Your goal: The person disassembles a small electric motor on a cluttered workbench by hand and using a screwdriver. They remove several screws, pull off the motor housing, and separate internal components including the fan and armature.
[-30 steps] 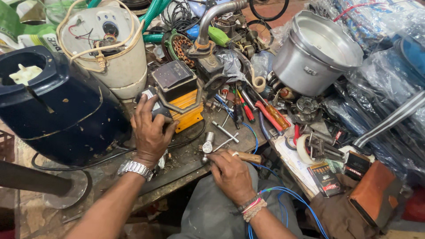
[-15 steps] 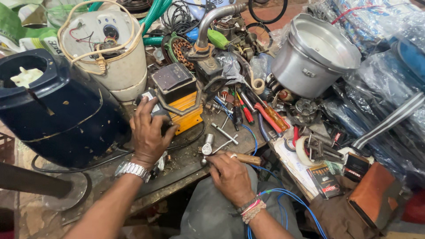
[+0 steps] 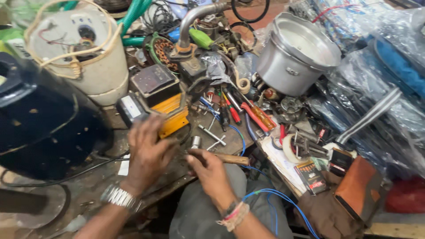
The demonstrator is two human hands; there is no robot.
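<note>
Down on the cluttered workbench, seen from the head camera, the left hand point(image 3: 148, 152) lies palm-down with a metal-link wristwatch point(image 3: 120, 197) on its wrist; its fingers are spread a little and rest against the near edge of the yellow-and-black box-shaped device point(image 3: 161, 104), though motion blur hides whether they grip it. The right hand point(image 3: 208, 170), wearing beaded and thread wristbands point(image 3: 233, 215), has its fingers curled together around the wooden handle of a hand tool point(image 3: 231, 159), which sticks out to the right just above the person's grey-trousered lap. Between the hands and the device stand a small shiny metal socket point(image 3: 195, 141) and a steel cross-shaped wrench point(image 3: 212, 135). Further right lies a small flat package in red, black and white point(image 3: 311, 177) on white papers, beside a roll of pale tape point(image 3: 288, 148); an orange-brown pouch point(image 3: 357, 188) sits near it. A silver metal pot point(image 3: 295, 55) stands at the back, a white drum wound with cream hose point(image 3: 82, 55) at the left. Compared with a moment before, the left hand has slid down from the device's side toward the right hand, and the camera has come closer.
</note>
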